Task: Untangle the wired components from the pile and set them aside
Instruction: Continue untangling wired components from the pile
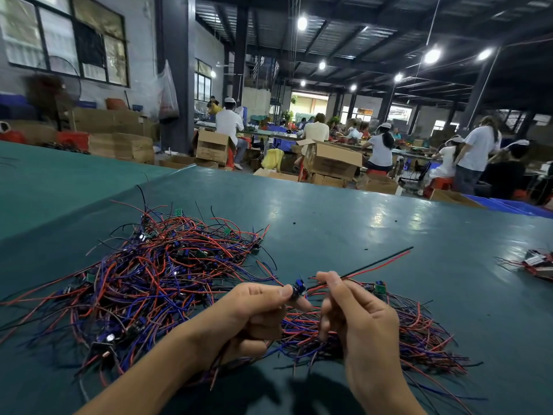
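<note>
A big tangled pile [155, 274] of red, blue and black wires with small green boards lies on the green table [344, 229] at left centre. A smaller heap of wired components [419, 330] lies under and right of my hands. My left hand [257, 313] pinches a small dark blue component [298, 290] between thumb and finger, held above the table. My right hand [356, 319] pinches that component's red and black wires [377, 266], which stretch up to the right.
Another small bundle of wires [535, 262] lies at the table's right edge. Beyond the far edge stand cardboard boxes [332, 163] and several seated workers [380, 148] at other benches. Blue crates [508, 205] sit at the far right.
</note>
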A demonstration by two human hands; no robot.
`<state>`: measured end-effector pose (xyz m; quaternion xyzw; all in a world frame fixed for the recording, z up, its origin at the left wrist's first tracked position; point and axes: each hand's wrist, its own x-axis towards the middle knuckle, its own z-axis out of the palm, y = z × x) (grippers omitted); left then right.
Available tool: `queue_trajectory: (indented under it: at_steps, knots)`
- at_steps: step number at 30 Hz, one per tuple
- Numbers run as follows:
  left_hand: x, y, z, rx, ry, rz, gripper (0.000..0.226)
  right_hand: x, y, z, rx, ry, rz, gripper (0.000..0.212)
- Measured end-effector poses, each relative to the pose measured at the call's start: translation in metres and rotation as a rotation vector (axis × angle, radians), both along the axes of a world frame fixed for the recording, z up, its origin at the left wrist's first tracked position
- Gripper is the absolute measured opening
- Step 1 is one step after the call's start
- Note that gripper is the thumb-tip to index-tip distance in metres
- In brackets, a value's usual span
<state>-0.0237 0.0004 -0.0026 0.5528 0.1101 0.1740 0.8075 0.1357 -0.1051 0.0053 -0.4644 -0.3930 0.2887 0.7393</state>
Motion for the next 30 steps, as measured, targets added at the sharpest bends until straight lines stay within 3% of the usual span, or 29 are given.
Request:
queue_trajectory:
  at_steps: [7, 15, 23, 25, 27, 30]
  knots:
    - [-0.001, 0.003, 0.000, 0.008, 0.066, 0.137, 0.025, 0.012, 0.004, -0.002, -0.012, 0.101, -0.055, 0.025]
    - [-0.002, 0.004, 0.001, -0.091, 0.026, 0.111, 0.027, 0.011, 0.004, 0.001, 0.018, 0.223, 0.126, 0.036]
    - [0.000, 0.003, -0.002, -0.108, 0.018, 0.089, 0.028, 0.014, 0.004, 0.000, -0.014, 0.246, 0.072, 0.029]
    - [0.004, 0.003, -0.004, -0.011, 0.042, 0.160, 0.028, 0.014, 0.005, 0.000, -0.029, 0.258, 0.068, 0.029]
    - [0.007, 0.002, -0.007, 0.212, 0.078, 0.304, 0.028, 0.014, 0.005, 0.000, -0.052, 0.271, 0.067, 0.030]
    - [0.008, 0.002, -0.014, 0.843, 0.105, 0.602, 0.027, 0.015, 0.006, 0.000, -0.077, 0.301, 0.077, 0.031]
